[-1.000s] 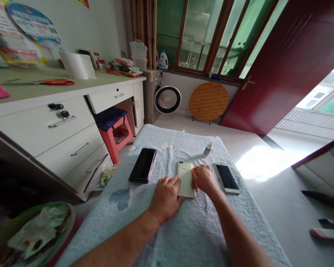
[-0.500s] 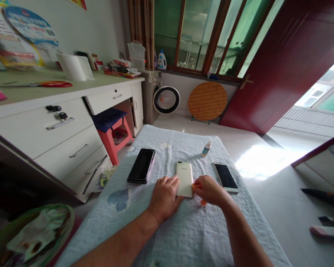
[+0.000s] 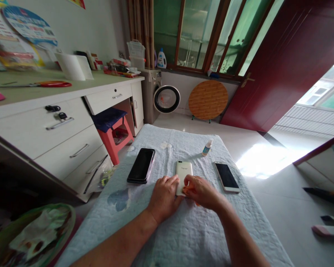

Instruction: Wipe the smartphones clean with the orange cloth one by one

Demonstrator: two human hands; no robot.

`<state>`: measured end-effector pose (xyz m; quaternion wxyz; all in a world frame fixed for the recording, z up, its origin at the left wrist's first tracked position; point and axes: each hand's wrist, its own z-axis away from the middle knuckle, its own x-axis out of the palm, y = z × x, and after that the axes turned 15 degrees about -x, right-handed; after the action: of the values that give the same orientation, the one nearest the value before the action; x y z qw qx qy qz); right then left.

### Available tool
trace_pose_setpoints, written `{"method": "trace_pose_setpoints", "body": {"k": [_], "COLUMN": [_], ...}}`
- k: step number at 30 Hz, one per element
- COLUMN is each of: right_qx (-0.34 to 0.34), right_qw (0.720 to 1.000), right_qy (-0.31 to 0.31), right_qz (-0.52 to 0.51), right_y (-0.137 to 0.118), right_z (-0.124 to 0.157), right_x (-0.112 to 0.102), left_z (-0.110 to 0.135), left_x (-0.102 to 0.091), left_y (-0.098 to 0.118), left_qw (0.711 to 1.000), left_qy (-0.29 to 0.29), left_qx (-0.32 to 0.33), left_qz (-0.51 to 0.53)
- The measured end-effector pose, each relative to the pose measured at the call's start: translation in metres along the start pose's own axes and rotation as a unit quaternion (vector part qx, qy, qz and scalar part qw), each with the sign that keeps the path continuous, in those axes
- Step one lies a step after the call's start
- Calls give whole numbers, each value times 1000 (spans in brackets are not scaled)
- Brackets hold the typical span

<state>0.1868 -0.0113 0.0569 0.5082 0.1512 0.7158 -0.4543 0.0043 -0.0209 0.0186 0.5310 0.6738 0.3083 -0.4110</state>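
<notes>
A white smartphone (image 3: 184,169) lies back up on the cloth-covered table. My left hand (image 3: 165,193) holds it at its left side and lower corner, fingers together along the edge and thumb near the bottom. Pinched in my right hand (image 3: 199,190) is a small orange cloth (image 3: 187,190), pressed on the lower part of the phone's back; most of the cloth is hidden by the fingers. To the left rests a black phone (image 3: 141,166), screen up. Another white phone (image 3: 226,177) with a dark screen lies to the right. Behind it stands a small spray bottle (image 3: 206,148).
The table wears a pale blue quilted cover (image 3: 167,237). A white desk (image 3: 58,122) runs along the left, with a red stool (image 3: 115,139) under it. A waste basket (image 3: 69,218) sits at lower left. Farther back are a washing machine (image 3: 151,100) and a red door (image 3: 267,66).
My right hand has moved left with the orange cloth, from the phone's right edge onto its back. My left hand stays where it was.
</notes>
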Motion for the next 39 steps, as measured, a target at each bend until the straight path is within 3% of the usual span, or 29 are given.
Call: {"method": "trace_pose_setpoints", "body": {"k": [4, 12, 16, 26, 29, 35, 39], "right_qx": [-22, 71, 80, -41, -18, 96, 91], "right_qw": [999, 974, 966, 986, 984, 965, 968], "right_qy": [1, 151, 191, 133, 142, 186, 166], "right_qz": [43, 151, 152, 87, 102, 159, 162], "right_y": [5, 33, 40, 21, 23, 39, 40], "right_z": [-7, -27, -32, -33, -32, -33, -37], "right_x": [13, 22, 28, 36, 35, 32, 34], "left_z": [0, -2, -2, -2, -2, -3, -2], "left_x": [1, 2, 2, 1, 2, 3, 2], "left_y": [-1, -2, -1, -1, -1, -2, -2], "left_qw": [1000, 1000, 1000, 1000, 1000, 1000, 1000], "left_qy": [1, -2, -7, -9, -4, -2, 0], "left_qx": [4, 5, -3, 2, -5, 3, 7], "left_qz": [4, 2, 2, 14, 5, -6, -7]}}
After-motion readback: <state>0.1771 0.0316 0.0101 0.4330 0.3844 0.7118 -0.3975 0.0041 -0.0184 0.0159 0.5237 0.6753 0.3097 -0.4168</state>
